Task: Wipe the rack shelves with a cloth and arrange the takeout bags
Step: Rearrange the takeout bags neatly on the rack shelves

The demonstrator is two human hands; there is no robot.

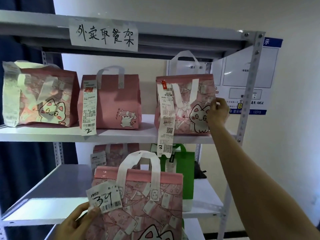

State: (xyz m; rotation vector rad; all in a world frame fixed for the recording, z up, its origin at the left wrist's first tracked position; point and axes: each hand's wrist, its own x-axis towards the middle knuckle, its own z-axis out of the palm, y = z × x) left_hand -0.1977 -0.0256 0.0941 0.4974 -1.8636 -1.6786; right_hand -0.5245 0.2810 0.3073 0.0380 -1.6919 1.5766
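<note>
Landmark: white metal rack (pixel 249 87), paper sign with handwritten characters (pixel 103 34) taped to its top shelf edge.

Middle shelf (pixel 121 135), 3 pink takeout bags in a row:
- Left bag (pixel 43 96): cat print, white handles flopped forward, long white slip down its left side.
- Centre bag (pixel 114 101): plain pink with a small cat drawing, handles upright. Receipt (pixel 89 108) hangs down its left front, past the shelf edge, marked "2".
- Right bag (pixel 183 104): cat print, one handle up, one folded down. Long receipt (pixel 166 118) hangs from its top left, well below the shelf edge, marked "3".

Right hand (pixel 217 111): arm reaches up from lower right; fingers curled, pinching the right edge of the right bag, beside the cat's ear.

Left hand (pixel 79 224): at the bottom of the view, in front of the lower shelf (pixel 52 196). Thumb presses on the front of a 4th pink cat-print bag (pixel 142 201), fingers wrapped behind its left side. Bag is upright, handles standing. Tag (pixel 103 198) on its upper left reads "J802" and a handwritten "34"; thumb touches the tag's lower corner.

Lower shelf, behind the held bag: another pink bag (pixel 107 155) with a white label, mostly hidden, and a green bag (pixel 185 170) to its right. A dark object sits right of the green bag; cannot tell what.

Wall right of the rack: blue-bordered notice board (pixel 249 75).
</note>
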